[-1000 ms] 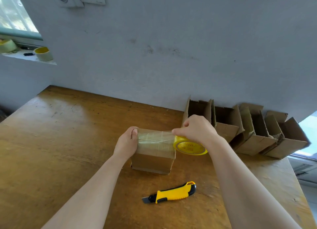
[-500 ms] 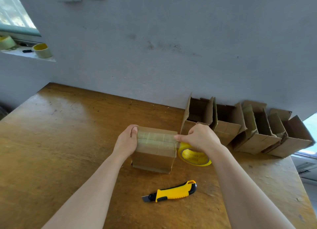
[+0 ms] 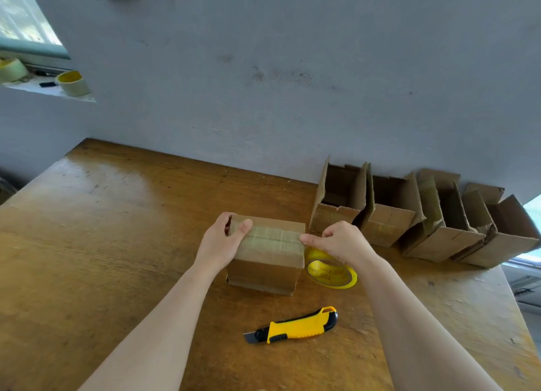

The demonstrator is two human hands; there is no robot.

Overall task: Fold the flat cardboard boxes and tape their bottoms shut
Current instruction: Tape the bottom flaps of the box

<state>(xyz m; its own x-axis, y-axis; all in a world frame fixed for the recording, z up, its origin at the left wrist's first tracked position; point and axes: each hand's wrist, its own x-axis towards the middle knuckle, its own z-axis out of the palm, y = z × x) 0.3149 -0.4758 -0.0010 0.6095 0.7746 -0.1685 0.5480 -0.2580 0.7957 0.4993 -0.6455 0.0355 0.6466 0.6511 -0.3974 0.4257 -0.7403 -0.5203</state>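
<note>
A small cardboard box [image 3: 265, 269] stands bottom-up in the middle of the wooden table [image 3: 87, 244]. A strip of clear tape [image 3: 273, 240] runs across its closed flaps. My left hand [image 3: 224, 240] grips the box's left end, thumb pressing the tape down. My right hand [image 3: 341, 241] is at the box's right edge, curled over a yellow-cored tape roll [image 3: 330, 270] that hangs low beside the box, index finger touching the tape's edge.
A yellow and black utility knife [image 3: 295, 326] lies on the table in front of the box, blade out to the left. Several folded open boxes [image 3: 409, 215] stand in a row against the wall at the right. Two tape rolls [image 3: 73, 83] sit on the windowsill.
My right hand has pulled the tape roll down past the box's right edge, from the top level to beside the box. The left hand still holds the left end.
</note>
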